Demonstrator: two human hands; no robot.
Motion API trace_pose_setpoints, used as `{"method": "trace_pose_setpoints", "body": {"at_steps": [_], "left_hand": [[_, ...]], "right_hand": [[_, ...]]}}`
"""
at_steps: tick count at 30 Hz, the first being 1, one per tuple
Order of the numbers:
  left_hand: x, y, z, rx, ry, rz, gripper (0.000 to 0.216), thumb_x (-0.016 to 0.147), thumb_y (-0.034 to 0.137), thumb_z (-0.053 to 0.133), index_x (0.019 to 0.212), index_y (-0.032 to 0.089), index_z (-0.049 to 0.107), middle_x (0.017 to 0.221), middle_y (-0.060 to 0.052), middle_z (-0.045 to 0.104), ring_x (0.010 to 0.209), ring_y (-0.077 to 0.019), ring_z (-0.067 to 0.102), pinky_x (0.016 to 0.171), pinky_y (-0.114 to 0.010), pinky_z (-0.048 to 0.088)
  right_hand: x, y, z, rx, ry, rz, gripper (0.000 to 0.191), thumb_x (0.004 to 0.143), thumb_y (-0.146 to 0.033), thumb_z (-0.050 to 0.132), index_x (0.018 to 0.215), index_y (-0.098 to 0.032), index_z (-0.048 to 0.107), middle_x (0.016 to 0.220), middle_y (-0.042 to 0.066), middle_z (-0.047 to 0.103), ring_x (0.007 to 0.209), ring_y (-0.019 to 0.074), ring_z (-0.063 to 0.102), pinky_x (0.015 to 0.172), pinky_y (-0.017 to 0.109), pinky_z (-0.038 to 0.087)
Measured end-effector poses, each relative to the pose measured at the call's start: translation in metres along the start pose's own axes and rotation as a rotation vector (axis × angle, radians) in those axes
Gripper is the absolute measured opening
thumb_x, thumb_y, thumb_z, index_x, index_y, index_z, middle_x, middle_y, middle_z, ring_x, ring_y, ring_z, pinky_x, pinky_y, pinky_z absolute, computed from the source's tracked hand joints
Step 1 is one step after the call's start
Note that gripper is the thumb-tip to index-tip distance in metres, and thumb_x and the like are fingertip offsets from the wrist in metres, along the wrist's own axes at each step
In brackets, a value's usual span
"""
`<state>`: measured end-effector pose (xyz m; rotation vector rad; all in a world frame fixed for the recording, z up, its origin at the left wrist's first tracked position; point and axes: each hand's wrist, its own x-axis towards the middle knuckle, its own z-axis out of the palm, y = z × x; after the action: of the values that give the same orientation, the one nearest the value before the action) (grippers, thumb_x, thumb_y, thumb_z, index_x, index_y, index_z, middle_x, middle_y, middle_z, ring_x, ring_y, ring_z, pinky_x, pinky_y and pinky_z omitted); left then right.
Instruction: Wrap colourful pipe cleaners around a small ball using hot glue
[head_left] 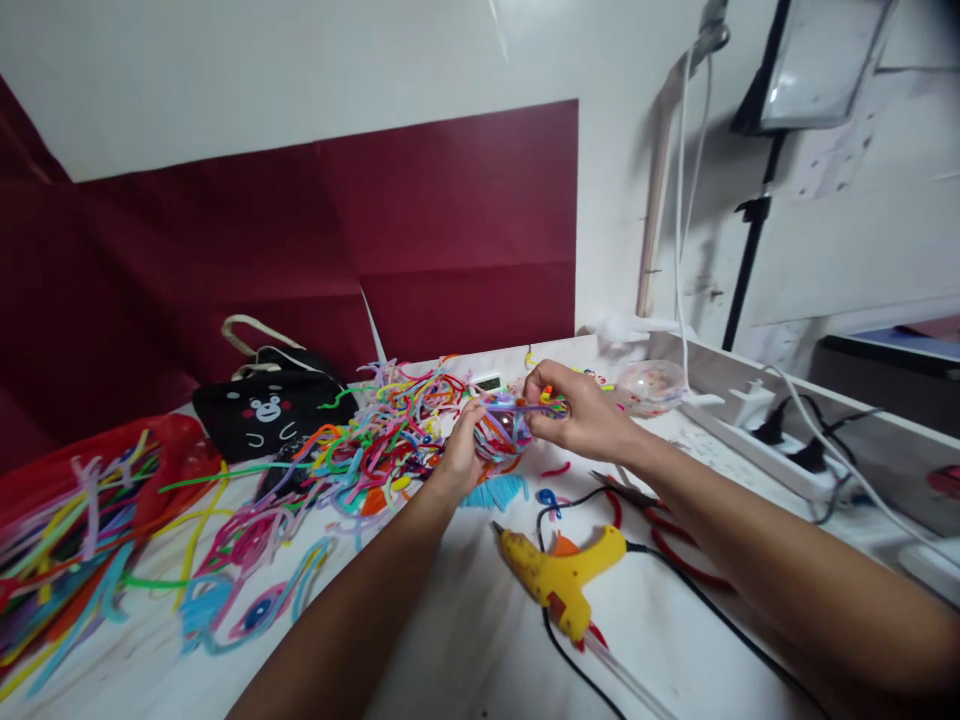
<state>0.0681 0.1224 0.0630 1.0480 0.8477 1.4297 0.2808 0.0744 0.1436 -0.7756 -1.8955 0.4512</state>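
Observation:
Both my hands meet over the middle of the white table. My left hand (460, 450) is cupped round a small ball wrapped in coloured pipe cleaners (501, 432). My right hand (577, 408) pinches a purple pipe cleaner strand (536, 407) against the top of that ball. A tangled heap of pipe cleaners (390, 430) lies just left of my hands. A yellow glue gun (561, 575) lies on the table below my hands, untouched.
More pipe cleaners (67, 540) fill a red bag at the far left. A black bag with a bear face (266, 410) stands at the back. A clear bowl (651, 385), a power strip (765, 430) and red-handled pliers (660, 525) lie to the right.

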Motion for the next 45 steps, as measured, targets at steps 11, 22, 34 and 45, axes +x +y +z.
{"method": "trace_pose_setpoints", "body": {"at_steps": [11,22,34,45], "left_hand": [[-0.014,0.021,0.016,0.153,-0.099,0.211,0.037,0.090,0.049,0.082,0.120,0.027,0.079,0.122,-0.006,0.085,0.124,-0.0331,0.079,0.108,-0.044,0.064],[-0.028,0.038,0.025,0.248,-0.137,0.258,0.043,0.088,0.055,0.085,0.120,0.027,0.079,0.128,-0.008,0.084,0.129,-0.0357,0.076,0.115,-0.046,0.060],[-0.030,0.045,0.023,0.404,-0.112,0.362,0.032,0.096,0.041,0.075,0.124,0.027,0.080,0.132,-0.007,0.085,0.132,-0.0339,0.076,0.118,-0.044,0.059],[-0.030,0.046,0.021,0.407,-0.086,0.372,0.033,0.097,0.036,0.078,0.129,0.028,0.081,0.146,-0.008,0.083,0.148,-0.0382,0.072,0.135,-0.050,0.050]], "right_hand": [[-0.002,0.018,0.003,-0.238,-0.028,-0.136,0.023,0.095,-0.033,0.084,0.115,-0.035,0.074,0.119,0.010,0.082,0.118,0.0406,0.077,0.106,0.062,0.063],[-0.003,0.005,-0.003,-0.137,0.013,-0.071,0.025,0.093,-0.032,0.086,0.116,-0.037,0.079,0.120,0.007,0.087,0.112,0.0371,0.081,0.104,0.059,0.070],[-0.004,0.009,-0.001,-0.030,0.020,-0.034,0.034,0.093,-0.035,0.086,0.125,-0.032,0.076,0.129,0.010,0.089,0.118,0.0379,0.086,0.105,0.059,0.073],[-0.005,0.016,0.001,0.022,-0.016,-0.001,0.041,0.095,-0.033,0.086,0.136,-0.033,0.077,0.140,0.011,0.088,0.129,0.0374,0.086,0.108,0.058,0.076]]}}
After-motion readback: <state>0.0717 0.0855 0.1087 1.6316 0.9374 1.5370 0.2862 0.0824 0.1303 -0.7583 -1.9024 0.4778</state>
